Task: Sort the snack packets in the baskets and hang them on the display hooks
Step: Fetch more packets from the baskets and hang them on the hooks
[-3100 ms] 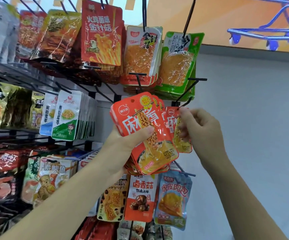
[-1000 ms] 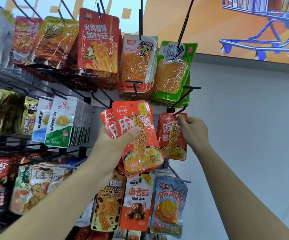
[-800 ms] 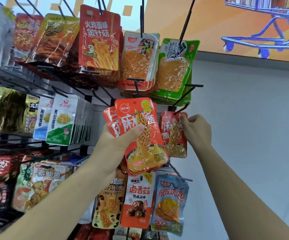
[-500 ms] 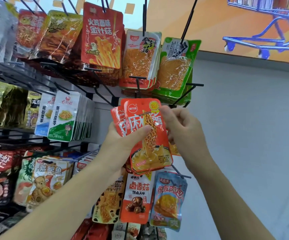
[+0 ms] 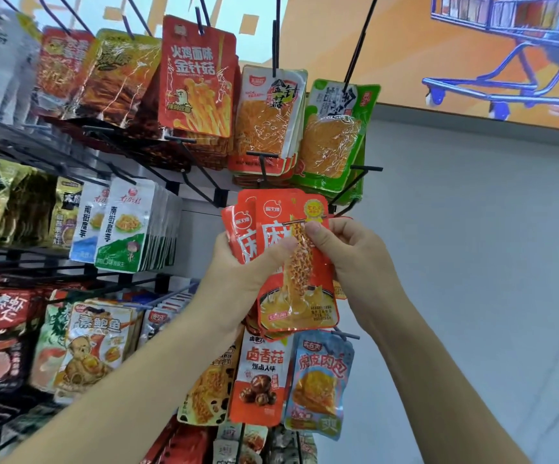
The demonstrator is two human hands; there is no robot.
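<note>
Left hand [image 5: 238,272], right hand [image 5: 355,259]: two. Orange packets [image 5: 300,296] showing: three-plus.

Your arms show bare along all of their visible length: the smooth, slender left forearm [image 5: 121,396] runs up from the lower left corner and the equally bare right forearm [image 5: 438,380] from the lower right, each narrowing toward the wrist. Your bare left hand [image 5: 238,272] and bare right hand [image 5: 358,259] show soft creases at the knuckles and around the base of the thumbs. The fingernails are too small to make out clearly.
</note>
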